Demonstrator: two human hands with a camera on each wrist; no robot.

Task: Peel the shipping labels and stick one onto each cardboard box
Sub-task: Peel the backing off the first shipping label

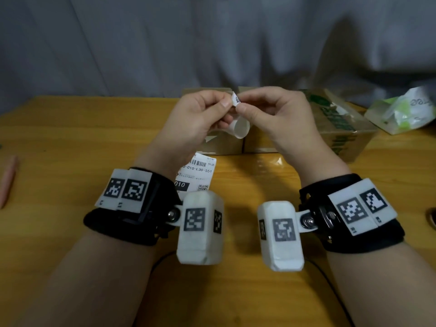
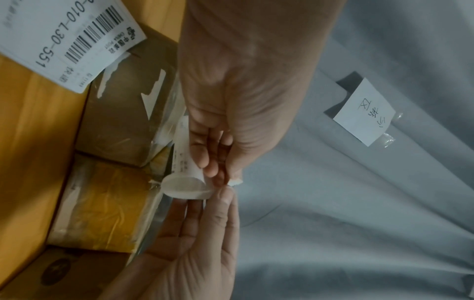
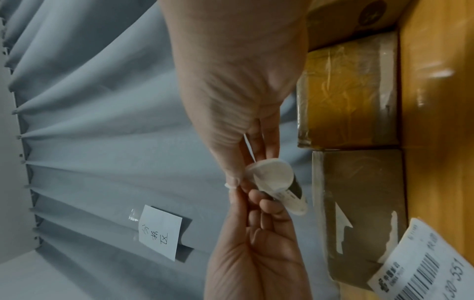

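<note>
A curled white shipping label (image 1: 241, 128) hangs in the air above the table. My left hand (image 1: 227, 103) and right hand (image 1: 243, 106) both pinch its upper corner, fingertips nearly touching. The left wrist view shows the label (image 2: 187, 186) rolled into a tube below my left hand (image 2: 218, 172), with my right hand (image 2: 225, 194) meeting it. Behind the hands stand two small cardboard boxes, a brown one (image 1: 217, 143) and a yellow-taped one (image 1: 259, 141). A bigger green-printed box (image 1: 342, 128) stands at their right. A second, flat label (image 1: 198, 173) lies on the table.
The wooden table (image 1: 70, 138) has a pink pen (image 1: 8, 180) at its left edge and a plastic bag (image 1: 401, 112) at the far right. A grey curtain (image 1: 141, 43) hangs behind, with a handwritten paper note (image 2: 364, 113) taped on it.
</note>
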